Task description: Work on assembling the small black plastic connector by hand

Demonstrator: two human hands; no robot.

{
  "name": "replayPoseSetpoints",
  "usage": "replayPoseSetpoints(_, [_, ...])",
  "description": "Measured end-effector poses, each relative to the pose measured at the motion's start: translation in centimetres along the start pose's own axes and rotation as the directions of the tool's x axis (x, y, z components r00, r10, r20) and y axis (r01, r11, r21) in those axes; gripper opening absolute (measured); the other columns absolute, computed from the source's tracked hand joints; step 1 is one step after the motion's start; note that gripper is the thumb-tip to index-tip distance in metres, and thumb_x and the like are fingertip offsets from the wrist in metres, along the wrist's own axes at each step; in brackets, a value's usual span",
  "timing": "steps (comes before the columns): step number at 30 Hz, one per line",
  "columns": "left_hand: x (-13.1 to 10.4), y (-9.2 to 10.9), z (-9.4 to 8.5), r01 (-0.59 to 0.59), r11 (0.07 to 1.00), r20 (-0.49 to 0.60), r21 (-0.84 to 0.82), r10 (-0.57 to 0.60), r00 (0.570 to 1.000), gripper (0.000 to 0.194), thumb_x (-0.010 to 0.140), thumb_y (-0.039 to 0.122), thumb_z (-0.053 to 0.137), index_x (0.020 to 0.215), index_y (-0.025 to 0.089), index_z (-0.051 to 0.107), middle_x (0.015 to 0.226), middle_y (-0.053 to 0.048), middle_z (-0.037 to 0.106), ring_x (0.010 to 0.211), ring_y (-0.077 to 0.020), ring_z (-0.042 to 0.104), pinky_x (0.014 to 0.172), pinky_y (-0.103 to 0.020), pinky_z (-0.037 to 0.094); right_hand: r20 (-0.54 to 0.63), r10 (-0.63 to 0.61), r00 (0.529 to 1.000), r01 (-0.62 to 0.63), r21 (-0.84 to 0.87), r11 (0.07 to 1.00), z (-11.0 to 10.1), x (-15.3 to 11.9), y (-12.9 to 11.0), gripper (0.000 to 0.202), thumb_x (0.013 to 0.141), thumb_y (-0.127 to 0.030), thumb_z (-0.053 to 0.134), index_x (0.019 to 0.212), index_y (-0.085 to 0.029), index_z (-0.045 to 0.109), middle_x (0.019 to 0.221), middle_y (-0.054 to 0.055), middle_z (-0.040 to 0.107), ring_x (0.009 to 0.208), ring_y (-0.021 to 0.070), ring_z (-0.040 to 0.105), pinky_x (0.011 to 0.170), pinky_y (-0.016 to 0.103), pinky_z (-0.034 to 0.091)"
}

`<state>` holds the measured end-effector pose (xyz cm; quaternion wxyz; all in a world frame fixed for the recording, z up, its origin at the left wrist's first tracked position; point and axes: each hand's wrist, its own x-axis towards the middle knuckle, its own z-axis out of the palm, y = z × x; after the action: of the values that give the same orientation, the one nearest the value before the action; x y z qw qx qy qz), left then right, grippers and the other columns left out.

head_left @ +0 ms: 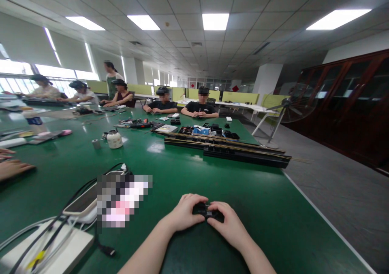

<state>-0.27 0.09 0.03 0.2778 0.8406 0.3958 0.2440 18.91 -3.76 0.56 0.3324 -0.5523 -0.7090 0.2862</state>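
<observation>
A small black object (208, 213) with a lighter grey part at its middle lies low over the green table (170, 241). My left hand (187, 212) grips its left end between thumb and fingers. At the right end, my right hand (224, 219) holds it the same way, fingers curled over the top and thumb on the near side. The fingertips of both hands almost meet at the middle. Most of the object's ends are hidden behind the fingers.
Left of my arms are a phone (88, 197) with cables and a white box (51, 245). Long black rails (247, 156) with thin rods lie ahead. A white jar (114, 139) stands at centre-left. Another person's hand (15, 169) rests at the left edge; several people sit beyond.
</observation>
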Motion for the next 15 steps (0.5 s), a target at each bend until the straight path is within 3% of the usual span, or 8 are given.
replayPoseSetpoints(8, [0.07, 0.20, -0.10, 0.006, 0.999, -0.003, 0.045, -0.006, 1.000, 0.041, 0.071, 0.027, 0.066, 0.111, 0.024, 0.059, 0.109, -0.004, 0.062, 0.105, -0.0246, 0.053, 0.098, -0.039, 0.034, -0.006, -0.004, 1.000, 0.004, 0.023, 1.000, 0.25, 0.19, 0.20, 0.015, 0.070, -0.024, 0.062, 0.084, -0.024, 0.066, 0.104, 0.004, 0.066, 0.105, 0.0229, 0.056, 0.097, 0.039, 0.039])
replayPoseSetpoints(15, [0.05, 0.15, -0.08, 0.012, 0.999, -0.007, 0.033, -0.012, 1.000, 0.041, 0.071, 0.025, 0.066, 0.111, 0.024, 0.059, 0.110, -0.004, 0.062, 0.106, -0.0248, 0.052, 0.099, -0.038, 0.034, -0.072, 0.096, 0.993, -0.082, 0.178, 0.981, -0.06, 0.55, 0.81, 0.024, 0.072, -0.035, 0.060, 0.090, -0.020, 0.065, 0.098, 0.005, 0.068, 0.097, 0.0234, 0.060, 0.092, 0.037, 0.042])
